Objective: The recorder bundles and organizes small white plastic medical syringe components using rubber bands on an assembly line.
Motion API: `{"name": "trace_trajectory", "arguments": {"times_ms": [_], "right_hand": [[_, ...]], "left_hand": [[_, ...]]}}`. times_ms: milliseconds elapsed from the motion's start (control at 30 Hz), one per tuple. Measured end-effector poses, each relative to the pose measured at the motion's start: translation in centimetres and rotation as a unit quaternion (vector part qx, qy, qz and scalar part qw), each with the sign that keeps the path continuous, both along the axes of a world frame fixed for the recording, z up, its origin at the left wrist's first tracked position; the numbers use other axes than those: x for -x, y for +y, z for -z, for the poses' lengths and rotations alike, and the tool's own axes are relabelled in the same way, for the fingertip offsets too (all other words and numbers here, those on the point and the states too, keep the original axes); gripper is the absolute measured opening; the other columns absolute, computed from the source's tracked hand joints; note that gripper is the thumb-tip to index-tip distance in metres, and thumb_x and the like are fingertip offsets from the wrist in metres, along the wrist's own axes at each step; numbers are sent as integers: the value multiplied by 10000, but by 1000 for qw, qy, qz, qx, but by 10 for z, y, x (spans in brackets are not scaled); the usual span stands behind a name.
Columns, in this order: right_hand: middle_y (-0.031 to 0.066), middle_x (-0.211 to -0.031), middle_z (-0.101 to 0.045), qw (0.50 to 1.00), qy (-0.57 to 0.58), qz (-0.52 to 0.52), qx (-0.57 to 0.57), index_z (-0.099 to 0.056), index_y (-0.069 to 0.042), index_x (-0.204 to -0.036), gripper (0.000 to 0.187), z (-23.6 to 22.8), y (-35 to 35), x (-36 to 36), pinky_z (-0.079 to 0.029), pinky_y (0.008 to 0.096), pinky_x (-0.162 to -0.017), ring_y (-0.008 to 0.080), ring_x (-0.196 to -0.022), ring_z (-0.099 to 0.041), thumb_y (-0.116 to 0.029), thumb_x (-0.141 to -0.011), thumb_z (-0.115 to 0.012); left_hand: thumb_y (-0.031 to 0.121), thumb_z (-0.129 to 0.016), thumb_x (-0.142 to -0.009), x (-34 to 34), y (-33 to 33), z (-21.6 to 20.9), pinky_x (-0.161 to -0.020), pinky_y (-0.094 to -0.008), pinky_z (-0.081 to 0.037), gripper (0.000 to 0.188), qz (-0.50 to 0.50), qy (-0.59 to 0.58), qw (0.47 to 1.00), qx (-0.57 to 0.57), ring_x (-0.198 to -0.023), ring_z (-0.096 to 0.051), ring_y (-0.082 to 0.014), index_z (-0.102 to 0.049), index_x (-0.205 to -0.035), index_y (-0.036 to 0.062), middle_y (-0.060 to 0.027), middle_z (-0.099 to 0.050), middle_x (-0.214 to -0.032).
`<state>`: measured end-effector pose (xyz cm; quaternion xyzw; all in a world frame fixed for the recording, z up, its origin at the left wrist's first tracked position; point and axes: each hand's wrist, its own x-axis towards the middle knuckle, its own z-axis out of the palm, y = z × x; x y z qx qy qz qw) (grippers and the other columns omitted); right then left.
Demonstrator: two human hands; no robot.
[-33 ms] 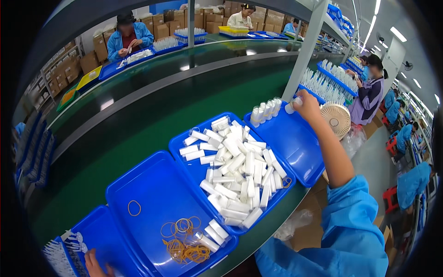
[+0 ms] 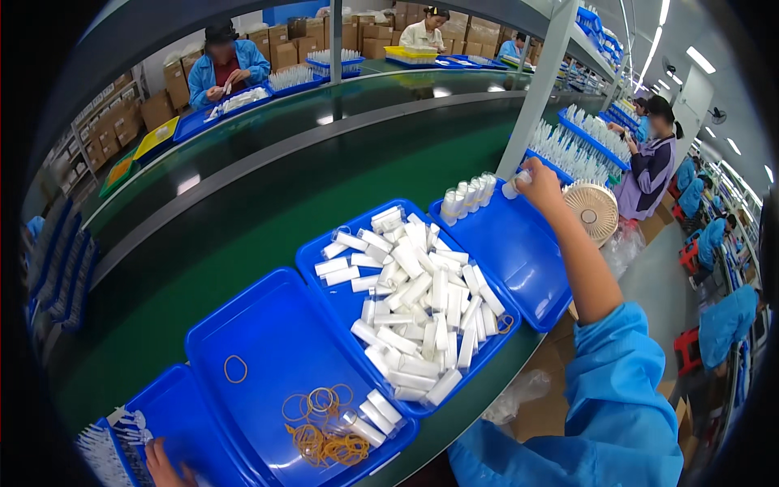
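At the far end of the right blue tray [image 2: 527,264], my right hand [image 2: 542,185] is closed on a small white tube-like pack with clear wrapping [image 2: 514,187]. Several similar white packs [image 2: 469,199] stand upright in a row to its left. Low on the left, my left hand [image 2: 165,469] shows only in part at the lower edge. Its fingers look apart, over the leftmost blue tray [image 2: 174,398], beside thin white plastic pieces [image 2: 130,426]. Whether its fingertips touch them, I cannot tell.
Loose white packs [image 2: 418,300] fill the middle tray. Another tray [image 2: 268,325] holds rubber bands [image 2: 329,442] and several packs [image 2: 377,414]. A green conveyor [image 2: 341,170] runs behind. A metal post [image 2: 540,89] and round fan [image 2: 590,209] stand near my right hand. Other people work nearby.
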<state>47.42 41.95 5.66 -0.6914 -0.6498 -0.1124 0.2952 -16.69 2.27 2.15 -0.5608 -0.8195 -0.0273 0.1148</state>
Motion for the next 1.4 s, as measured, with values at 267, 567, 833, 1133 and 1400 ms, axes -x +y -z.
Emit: {"name": "trace_trajectory", "arguments": {"times_ms": [267,567,833,1133,1400], "right_hand": [[187,-840,-638,997,41,-10,64,-612,-46,-967,310,48,69,-12,-481,375,-759,327,-825,-619,-243,-731,-650],[176,-884,-607,998,-42,-33,-32,-624,-68,-980,215,34,58,5,-471,384,-775,354,-856,-585,-174,-795,-594],[129,-977,-611,870,-81,-458,163,-601,-59,-987,286,16,-41,239,-475,380,-786,284,-905,-593,-177,-730,-643],[154,-945,-597,838,-261,-422,227,-561,-29,-1006,327,38,-51,306,-491,397,-706,309,-853,-604,-103,-690,-600],[8,-848,-517,658,408,-456,439,-446,-74,-1170,351,-5,-193,290,-408,207,-562,71,-646,-493,-197,-866,-570]], "left_hand": [[162,-595,-748,18,51,-4,-858,-448,-404,414,-113,48,992,23,-989,-502,-393,-506,-1119,0,-232,-511,-1103],[-64,-487,-747,120,33,55,-821,-369,-421,353,-84,4,995,-51,-943,-481,-394,-444,-1096,-39,-225,-453,-1085],[-44,-528,-829,-58,18,-47,-718,-284,-433,85,98,-280,950,-101,-804,-498,-221,-486,-900,-27,-138,-462,-944],[-10,-564,-821,-154,-24,-28,-663,-253,-465,216,35,-757,591,-276,-764,-580,-169,-469,-1015,-2,-133,-603,-893],[-49,-582,-803,-191,-16,-2,-753,-276,-485,205,168,-743,631,-151,-851,-597,-185,-560,-1006,-29,-98,-608,-916]]}}
